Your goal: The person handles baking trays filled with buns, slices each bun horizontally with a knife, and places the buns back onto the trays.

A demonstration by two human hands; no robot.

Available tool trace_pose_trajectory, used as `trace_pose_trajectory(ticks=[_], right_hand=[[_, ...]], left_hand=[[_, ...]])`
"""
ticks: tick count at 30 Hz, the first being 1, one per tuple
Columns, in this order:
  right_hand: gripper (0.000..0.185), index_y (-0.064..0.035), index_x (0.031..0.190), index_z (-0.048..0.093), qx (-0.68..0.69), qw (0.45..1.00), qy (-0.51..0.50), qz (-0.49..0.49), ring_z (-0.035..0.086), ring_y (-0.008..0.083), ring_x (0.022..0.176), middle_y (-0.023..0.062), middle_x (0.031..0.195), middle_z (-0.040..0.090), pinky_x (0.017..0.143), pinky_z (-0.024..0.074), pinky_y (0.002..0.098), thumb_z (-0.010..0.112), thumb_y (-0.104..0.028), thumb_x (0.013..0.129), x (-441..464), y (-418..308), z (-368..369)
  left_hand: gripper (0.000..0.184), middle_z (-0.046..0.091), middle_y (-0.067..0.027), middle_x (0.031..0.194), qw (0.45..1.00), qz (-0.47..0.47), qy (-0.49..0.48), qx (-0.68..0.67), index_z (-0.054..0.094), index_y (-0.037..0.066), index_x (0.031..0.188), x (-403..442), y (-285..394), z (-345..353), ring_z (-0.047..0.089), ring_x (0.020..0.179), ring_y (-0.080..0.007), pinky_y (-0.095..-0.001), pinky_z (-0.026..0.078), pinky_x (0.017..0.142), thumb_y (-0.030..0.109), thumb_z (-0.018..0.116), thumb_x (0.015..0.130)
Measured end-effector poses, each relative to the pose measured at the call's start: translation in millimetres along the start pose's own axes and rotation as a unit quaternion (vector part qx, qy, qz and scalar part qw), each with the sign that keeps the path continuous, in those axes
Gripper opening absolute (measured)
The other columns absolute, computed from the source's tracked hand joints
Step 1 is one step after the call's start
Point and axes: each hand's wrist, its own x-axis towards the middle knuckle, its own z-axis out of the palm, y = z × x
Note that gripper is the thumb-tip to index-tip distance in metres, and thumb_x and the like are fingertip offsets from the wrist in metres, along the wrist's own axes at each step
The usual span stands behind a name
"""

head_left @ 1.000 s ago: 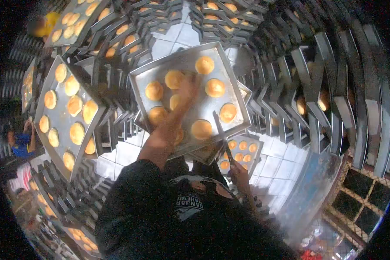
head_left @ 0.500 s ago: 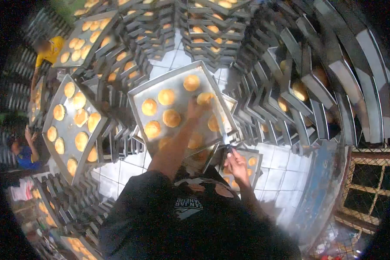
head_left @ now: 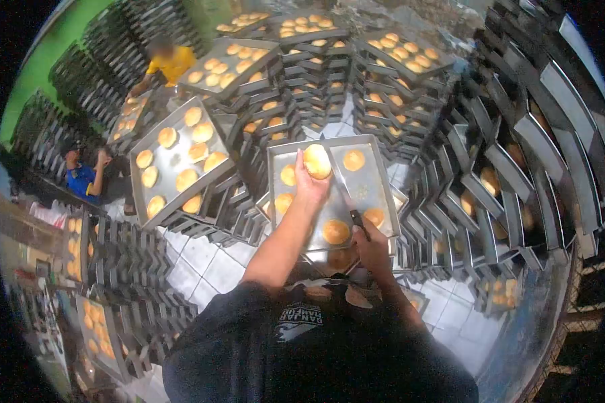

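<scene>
Stacked trays (head_left: 541, 134) surround the left hand (head_left: 312, 185), curled round a bun (head_left: 318, 160) (beside the knife (head_left: 357, 219) the right hand (head_left: 374, 248) clasps).

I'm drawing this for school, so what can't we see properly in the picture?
All in the head view:
Far side of the bun: turned away, in the left hand.
Part of the tray: behind the left forearm.
Butt of the knife: covered by the right hand.
Most insides of the stacked trays on the right: blocked by their walls.
</scene>
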Motion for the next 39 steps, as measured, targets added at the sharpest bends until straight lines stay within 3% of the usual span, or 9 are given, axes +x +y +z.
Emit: trace_pose_trajectory(ticks=[3,15,18,21,23,30,32,36,39], right_hand=[[0.041,-0.0042,0.139,0.057,0.073,0.983,-0.023,0.168,0.057,0.0115,0.069,0.0032,0.076,0.06,0.065,0.0487,0.028,0.055,-0.019,0.1,-11.4,-14.9,1.8],[0.04,-0.0038,0.139,0.057,0.164,0.985,-0.035,0.03,0.058,0.0109,0.069,0.0029,0.076,0.06,0.066,0.0498,0.0288,0.056,-0.014,0.1,-46.1,-10.9,0.7],[0.042,-0.0041,0.142,0.055,0.101,0.99,0.007,0.096,0.056,0.0105,0.068,0.0022,0.074,0.059,0.065,0.0492,0.0284,0.056,-0.015,0.101,-43.7,-24.4,3.3],[0.043,-0.005,0.143,0.054,0.276,0.953,-0.026,0.123,0.056,0.0105,0.067,0.002,0.073,0.058,0.064,0.0488,0.0279,0.055,-0.015,0.101,-40.1,-17.2,3.2],[0.043,-0.0051,0.143,0.054,-0.002,1.0,0.001,0.012,0.056,0.0108,0.066,0.0023,0.072,0.058,0.064,0.0487,0.0276,0.055,-0.015,0.101,-39.1,-14.0,5.7],[0.043,-0.0037,0.141,0.055,0.033,0.989,0.006,0.143,0.057,0.0117,0.065,0.002,0.07,0.058,0.063,0.0485,0.0281,0.055,-0.021,0.102,-9.3,-24.6,6.3],[0.042,-0.003,0.139,0.055,-0.085,0.99,0.033,-0.105,0.057,0.0128,0.064,0.0024,0.07,0.058,0.062,0.0483,0.0291,0.055,-0.022,0.102,12.8,-3.5,6.0],[0.038,-0.0014,0.135,0.057,-0.113,0.992,0.011,-0.047,0.056,0.0141,0.063,0.0037,0.07,0.059,0.061,0.048,0.03,0.054,-0.02,0.102,-0.4,-24.0,5.9],[0.037,-0.0005,0.131,0.058,0.032,0.999,-0.013,0.005,0.057,0.0142,0.063,0.0044,0.07,0.06,0.061,0.0482,0.0305,0.053,-0.023,0.102,-24.3,-7.6,9.1]], left_hand=[[0.043,0.073,-0.0007,0.104,1.0,0.014,0.016,0.005,0.067,0.017,0.11,-4.8,5.5,0.6,0.069,0.098,-0.0193,-0.0413,0.053,0.093,0.055,0.067,0.091],[0.04,0.073,-0.0005,0.099,1.0,0.0,0.001,0.023,0.068,0.016,0.106,-19.1,2.4,1.1,0.07,0.091,-0.0173,-0.0358,0.055,0.087,0.053,0.069,0.09],[0.038,0.073,-0.0002,0.099,1.0,-0.003,-0.01,0.0,0.068,0.016,0.106,-19.9,-1.9,0.9,0.07,0.091,-0.017,-0.0354,0.055,0.087,0.051,0.07,0.09],[0.037,0.073,-0.0001,0.099,1.0,-0.009,0.009,-0.015,0.068,0.016,0.105,-21.5,-5.4,1.4,0.07,0.091,-0.0169,-0.0355,0.055,0.087,0.05,0.071,0.09],[0.037,0.073,-0.0001,0.098,0.999,-0.014,0.027,-0.013,0.068,0.016,0.105,-21.9,-5.1,3.0,0.07,0.091,-0.0168,-0.0355,0.056,0.087,0.05,0.071,0.09],[0.036,0.073,0.0007,0.095,0.998,-0.023,-0.02,0.063,0.069,0.015,0.101,-28.2,-14.0,8.7,0.07,0.086,-0.0163,-0.0337,0.056,0.081,0.049,0.073,0.088],[0.036,0.073,0.0003,0.093,0.996,-0.026,-0.005,0.086,0.069,0.015,0.1,-32.5,-16.5,12.1,0.07,0.084,-0.0167,-0.0338,0.057,0.08,0.049,0.073,0.089],[0.03,0.072,-0.0011,0.093,0.998,-0.064,-0.02,0.017,0.065,0.014,0.102,-11.5,3.6,2.3,0.069,0.081,-0.0169,-0.0351,0.057,0.078,0.043,0.07,0.093],[0.03,0.071,-0.0028,0.089,0.997,-0.065,-0.016,0.031,0.065,0.012,0.101,-20.1,19.1,4.8,0.069,0.079,-0.0188,-0.0358,0.057,0.076,0.04,0.07,0.093]])
